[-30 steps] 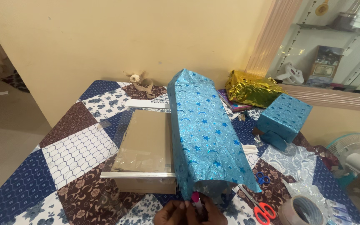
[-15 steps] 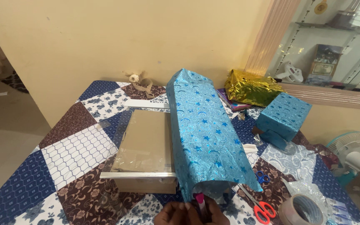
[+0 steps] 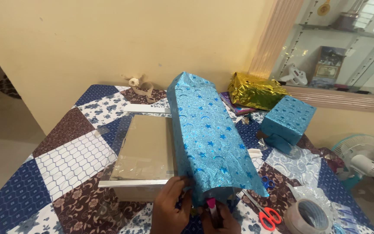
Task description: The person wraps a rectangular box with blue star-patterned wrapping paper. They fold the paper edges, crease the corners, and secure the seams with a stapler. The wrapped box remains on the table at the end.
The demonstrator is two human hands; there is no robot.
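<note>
Both hands sit at the bottom edge of the head view, at the near end of a long box draped in blue star-patterned wrapping paper (image 3: 206,138). The left hand (image 3: 169,208) is raised, its fingers curled up against the paper's lower left edge and pinching it. The right hand (image 3: 224,219) lies lower, closed around a pink-capped stick-like thing (image 3: 212,207), perhaps a glue stick, which points up at the paper's hem.

A second ago both hands huddled together low in the frame, below the paper; now the left one has climbed up to the paper's edge, and the whole scene sits slightly lower and further left in the view.

The long wrapped box lies lengthwise down the middle of the quilted patchwork tablecloth (image 3: 74,151). Just beside it on the left lies a flat cardboard box (image 3: 146,149) under clear film; what it holds cannot be seen. To the right are red-handled scissors (image 3: 267,214), a roll of clear tape (image 3: 310,216), a smaller blue-wrapped box (image 3: 288,119) and crumpled gold foil paper (image 3: 256,91).
</note>
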